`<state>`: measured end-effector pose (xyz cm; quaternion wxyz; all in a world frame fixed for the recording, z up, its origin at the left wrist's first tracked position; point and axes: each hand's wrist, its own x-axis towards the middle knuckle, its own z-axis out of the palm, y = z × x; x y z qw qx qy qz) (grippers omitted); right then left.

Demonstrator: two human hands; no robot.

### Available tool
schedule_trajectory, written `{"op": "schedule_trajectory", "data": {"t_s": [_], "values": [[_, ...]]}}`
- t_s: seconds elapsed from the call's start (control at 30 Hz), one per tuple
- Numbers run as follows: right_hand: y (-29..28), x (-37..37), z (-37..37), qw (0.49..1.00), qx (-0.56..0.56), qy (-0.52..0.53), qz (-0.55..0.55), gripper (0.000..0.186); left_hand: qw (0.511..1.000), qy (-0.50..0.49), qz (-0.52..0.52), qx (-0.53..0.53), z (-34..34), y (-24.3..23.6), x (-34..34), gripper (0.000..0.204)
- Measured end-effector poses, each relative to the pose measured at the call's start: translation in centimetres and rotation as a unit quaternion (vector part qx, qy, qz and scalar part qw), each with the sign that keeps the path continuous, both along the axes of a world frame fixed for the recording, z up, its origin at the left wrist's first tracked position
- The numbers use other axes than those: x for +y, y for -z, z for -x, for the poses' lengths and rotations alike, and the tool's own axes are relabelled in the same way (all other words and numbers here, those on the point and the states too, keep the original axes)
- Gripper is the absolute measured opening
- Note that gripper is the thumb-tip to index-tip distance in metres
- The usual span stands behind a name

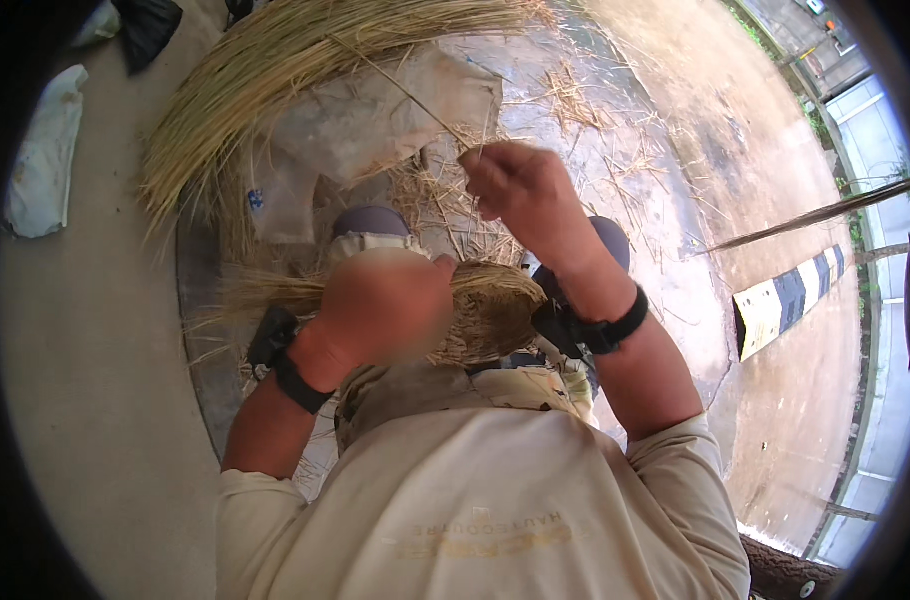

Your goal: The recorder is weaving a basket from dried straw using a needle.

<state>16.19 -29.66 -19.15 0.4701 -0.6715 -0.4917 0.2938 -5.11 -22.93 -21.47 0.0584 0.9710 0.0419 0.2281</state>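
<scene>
A coiled straw piece, round and hollow like a small basket (495, 318), lies across my lap, with loose stalk ends fanning out to the left. My left hand (385, 305) is closed over its left part, the thumb by the upper rim; a blur covers most of its fingers. Raised above and to the right of the piece, my right hand (530, 195) has its fingers curled together in a pinch. A thin strand (472, 215) runs from those fingertips down toward the straw piece. One long stalk (405, 88) reaches from the far straw to the same hand.
A large bundle of long straw (265, 75) curves across the far side. Clear plastic sheeting (375, 110) lies before it, with straw scraps (575, 100) scattered on the ground mat. A white bag (47, 155) lies far left; a black-and-white striped barrier (790, 300) stands right.
</scene>
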Motion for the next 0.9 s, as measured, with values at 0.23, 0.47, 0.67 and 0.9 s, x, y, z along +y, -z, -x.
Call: {"op": "schedule_trajectory", "data": {"t_s": [0.23,0.47,0.67,0.9], "values": [[-2.0,-3.7,0.6,0.855,0.494,0.013,-0.157,0.03,0.999,-0.036,0.026,0.021,2.1,-0.1,1.5,0.03],[-2.4,-12.7,-11.6,0.805,0.49,0.151,-0.299,0.035,0.988,-0.117,0.019,0.097,8.2,-3.1,5.5,0.035],[-2.0,-16.4,-16.4,0.82,0.405,0.229,-0.335,0.033,0.984,-0.098,-0.001,0.15,8.7,-4.4,4.7,0.033],[-1.2,-18.0,-22.3,0.781,0.349,0.332,-0.398,0.034,0.972,-0.121,0.023,0.201,9.2,-4.1,5.2,0.023]]}}
